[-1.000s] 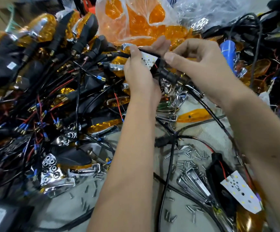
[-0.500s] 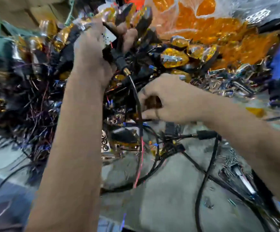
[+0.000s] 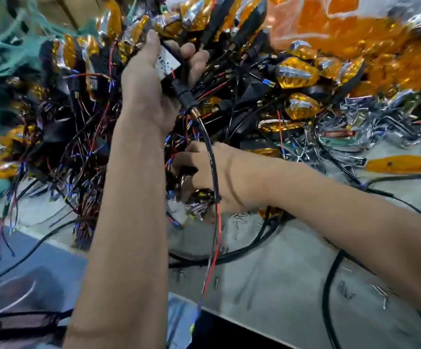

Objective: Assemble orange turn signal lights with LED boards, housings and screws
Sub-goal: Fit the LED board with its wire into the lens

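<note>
My left hand [image 3: 154, 79] grips a black housing with its white LED board [image 3: 167, 62] raised over the heap. My right hand [image 3: 204, 177] curls around a chrome-and-amber piece [image 3: 199, 197] low on the grey surface [image 3: 280, 273]. I judge I'm fetching the next part; next it must be lifted free of the wires and mated.

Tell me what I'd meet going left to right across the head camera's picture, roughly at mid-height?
Teal netting → tangled pile of black, red and blue wires → left hand gripping a white LED board → right hand reaching into the pile → loose flat orange lens.
</note>
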